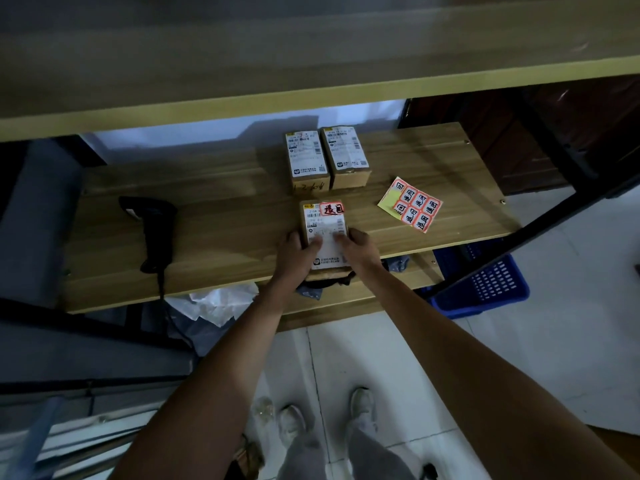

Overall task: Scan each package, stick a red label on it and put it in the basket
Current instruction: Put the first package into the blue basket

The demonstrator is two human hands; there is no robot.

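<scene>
Right, status: labelled package [323, 233] sits at the front edge of the shelf [214, 216], red label [331, 209] already on its far end.
Left hand [299, 252]: you've got it clamped on the box's left side, thumb over the top.
Right hand [356, 249]: same on the right side, fingers lying on the paper slip. Both closed on the box.
Handling: small stiff cardboard, probably light; won't crush under a firm side grip. The slip looks smooth, so I'd squeeze the cardboard walls, not press the top.
Next: lift and carry right-down to the blue basket [491, 282], which is partly under the shelf, so mind the black frame post [540, 233].
Queue: two unlabelled boxes [325, 155] touching side by side at the back.
Tools: scanner [152, 230] lying left, sticker sheet [414, 204] lying right, both well apart from your hands.
</scene>
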